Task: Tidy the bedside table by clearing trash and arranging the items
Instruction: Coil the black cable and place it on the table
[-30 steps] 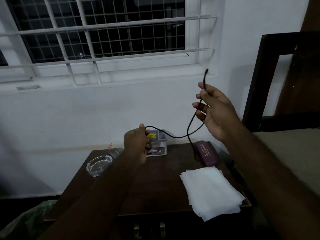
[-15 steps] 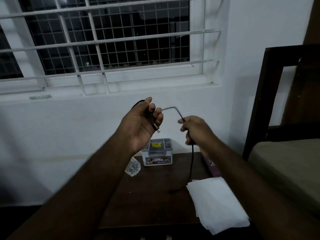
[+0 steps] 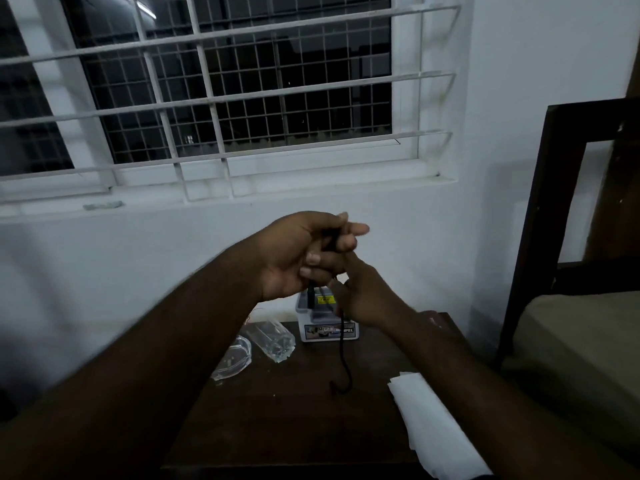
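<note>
Both hands' fingers curled shut on black cable (image 3: 343,344), left hand (image 3: 298,254), right hand (image 3: 363,296), touching

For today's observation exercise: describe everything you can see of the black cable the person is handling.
The black cable is thin, flexible and matte, like rubber-coated cord. Its upper part is bunched inside the left hand, and the right hand pinches it just below. From there one strand hangs down in front of the small grey box and ends in a small hook-shaped curl just above the dark wooden table. Whether the tip touches the table is unclear. No plug is clearly visible.
</note>
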Available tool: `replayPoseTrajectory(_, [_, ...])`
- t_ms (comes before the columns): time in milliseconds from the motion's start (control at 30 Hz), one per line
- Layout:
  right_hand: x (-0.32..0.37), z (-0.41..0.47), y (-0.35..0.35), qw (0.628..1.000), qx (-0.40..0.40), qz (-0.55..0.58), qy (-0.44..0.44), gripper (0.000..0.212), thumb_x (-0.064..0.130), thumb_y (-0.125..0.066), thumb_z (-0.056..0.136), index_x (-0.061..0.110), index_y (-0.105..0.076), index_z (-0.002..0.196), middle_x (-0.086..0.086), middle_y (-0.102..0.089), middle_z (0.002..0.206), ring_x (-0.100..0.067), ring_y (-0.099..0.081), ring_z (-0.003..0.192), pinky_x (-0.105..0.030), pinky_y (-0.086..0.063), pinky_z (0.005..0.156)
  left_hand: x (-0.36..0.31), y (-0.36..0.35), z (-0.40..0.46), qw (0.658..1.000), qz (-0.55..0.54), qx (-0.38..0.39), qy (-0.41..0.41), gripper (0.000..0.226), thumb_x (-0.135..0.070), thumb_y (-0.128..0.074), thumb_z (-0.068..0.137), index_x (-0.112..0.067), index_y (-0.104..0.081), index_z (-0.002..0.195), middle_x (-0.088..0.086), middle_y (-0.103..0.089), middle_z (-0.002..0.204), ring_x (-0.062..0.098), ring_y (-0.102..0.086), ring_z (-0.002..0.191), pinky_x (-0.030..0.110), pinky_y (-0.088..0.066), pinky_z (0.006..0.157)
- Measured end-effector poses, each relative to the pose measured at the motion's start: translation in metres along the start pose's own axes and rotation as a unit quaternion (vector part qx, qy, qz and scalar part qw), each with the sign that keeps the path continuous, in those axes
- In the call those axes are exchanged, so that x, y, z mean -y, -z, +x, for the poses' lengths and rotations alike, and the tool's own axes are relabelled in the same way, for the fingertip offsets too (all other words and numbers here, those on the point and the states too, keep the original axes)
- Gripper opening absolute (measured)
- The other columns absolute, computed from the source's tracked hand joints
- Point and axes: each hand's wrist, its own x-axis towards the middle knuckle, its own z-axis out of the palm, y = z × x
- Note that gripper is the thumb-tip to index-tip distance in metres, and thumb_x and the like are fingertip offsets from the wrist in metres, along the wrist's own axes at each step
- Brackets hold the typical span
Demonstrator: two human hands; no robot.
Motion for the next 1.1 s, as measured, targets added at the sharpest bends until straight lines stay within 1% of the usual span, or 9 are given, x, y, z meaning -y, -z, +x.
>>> replayPoseTrajectory(100, [0.012, 0.002, -0.001, 0.997, 0.048, 0.062, 0.024, 0.036, 0.001, -0.051, 0.090, 0.022, -0.062, 0.117, 0.001, -0.067, 0.102, -0.003, -0.063, 0.070, -0.040, -0.050, 0.066, -0.002, -0.005, -0.004, 0.998, 0.023, 0.042, 0.042, 0.027, -0.025, -0.043, 0.098, -0.006, -0.062, 0.098, -0.003, -0.051, 0.064, 0.001, -0.026, 0.032, 0.014, -0.014, 0.031])
replayPoseTrajectory(200, [0.026, -0.003, 0.002, 0.981, 0.068, 0.179, -0.017, 0.034, -0.005, -0.047, 0.079, 0.011, -0.075, 0.093, -0.028, -0.068, 0.098, -0.032, -0.057, 0.069, -0.045, -0.042, 0.062, -0.007, -0.002, -0.003, 1.000, 0.006, 0.012, 0.008, 0.024, -0.024, -0.043, 0.098, -0.007, -0.060, 0.099, -0.004, -0.053, 0.064, 0.002, -0.025, 0.033, 0.015, -0.012, 0.033])
replayPoseTrajectory(300, [0.028, -0.007, 0.005, 0.960, 0.093, 0.241, -0.106, 0.025, 0.016, -0.053, 0.077, 0.022, -0.074, 0.065, -0.006, -0.067, 0.074, -0.021, -0.055, 0.070, -0.036, -0.042, 0.070, -0.012, 0.008, 0.000, 0.996, -0.015, -0.051, -0.076, 0.023, -0.025, -0.043, 0.100, -0.010, -0.060, 0.105, -0.006, -0.056, 0.068, 0.003, -0.030, 0.038, 0.016, -0.019, 0.035])
replayPoseTrajectory(400, [0.023, -0.010, 0.002, 0.929, 0.122, 0.334, -0.107, 0.020, 0.033, -0.059, 0.070, 0.018, -0.070, 0.064, -0.010, -0.064, 0.080, -0.023, -0.061, 0.079, -0.039, -0.047, 0.078, -0.013, 0.021, 0.004, 0.982, -0.037, -0.114, -0.148, 0.025, -0.027, -0.045, 0.101, -0.010, -0.060, 0.110, -0.007, -0.065, 0.074, 0.006, -0.044, 0.046, 0.017, -0.034, 0.040])
replayPoseTrajectory(500, [0.021, -0.010, -0.002, 0.926, 0.128, 0.343, -0.090, 0.022, 0.035, -0.060, 0.086, 0.020, -0.069, 0.074, -0.007, -0.065, 0.083, -0.024, -0.063, 0.084, -0.041, -0.050, 0.081, -0.012, 0.036, 0.008, 0.963, -0.007, -0.175, -0.204, 0.025, -0.025, -0.041, 0.103, -0.008, -0.059, 0.109, -0.002, -0.069, 0.081, 0.013, -0.064, 0.062, 0.024, -0.053, 0.056])
replayPoseTrajectory(633, [0.022, -0.009, 0.003, 0.902, 0.116, 0.409, -0.079, 0.025, 0.024, -0.051, 0.098, 0.016, -0.065, 0.079, -0.003, -0.058, 0.083, -0.022, -0.064, 0.074, -0.038, -0.054, 0.071, -0.001, 0.060, 0.013, 0.898, 0.252, -0.275, -0.233, 0.026, -0.019, -0.037, 0.103, -0.006, -0.060, 0.108, 0.006, -0.070, 0.085, 0.022, -0.071, 0.085, 0.033, -0.058, 0.081])
replayPoseTrajectory(733, [0.026, -0.003, 0.010, 0.872, 0.061, 0.476, -0.091, 0.023, 0.025, -0.049, 0.099, 0.011, -0.060, 0.086, -0.003, -0.052, 0.084, -0.017, -0.060, 0.062, -0.029, -0.056, 0.055, 0.009, 0.069, 0.011, 0.826, 0.489, -0.226, -0.169, 0.026, -0.017, -0.038, 0.103, -0.006, -0.061, 0.103, 0.009, -0.072, 0.088, 0.023, -0.071, 0.080, 0.034, -0.055, 0.076])
replayPoseTrajectory(933, [0.017, 0.008, 0.016, 0.887, -0.093, 0.434, -0.129, 0.024, 0.035, -0.056, 0.096, 0.015, -0.064, 0.087, 0.001, -0.049, 0.080, -0.010, -0.041, 0.049, -0.023, -0.032, 0.043, 0.031, 0.064, 0.012, 0.970, 0.239, -0.020, 0.043, 0.045, -0.041, -0.032, 0.102, -0.006, -0.058, 0.091, 0.001, -0.040, 0.053, 0.010, -0.026, 0.038, 0.023, -0.035, 0.044])
replayPoseTrajectory(1100, [0.001, 0.010, 0.018, 0.846, -0.129, 0.474, -0.206, 0.023, 0.036, -0.071, 0.085, 0.016, -0.066, 0.094, 0.004, -0.045, 0.067, -0.009, -0.038, 0.049, -0.022, -0.032, 0.044, 0.021, 0.051, 0.014, 0.993, -0.015, 0.112, 0.030, 0.033, -0.039, -0.041, 0.096, -0.020, -0.044, 0.070, -0.010, -0.028, 0.043, 0.008, -0.011, 0.036, 0.019, -0.023, 0.037])
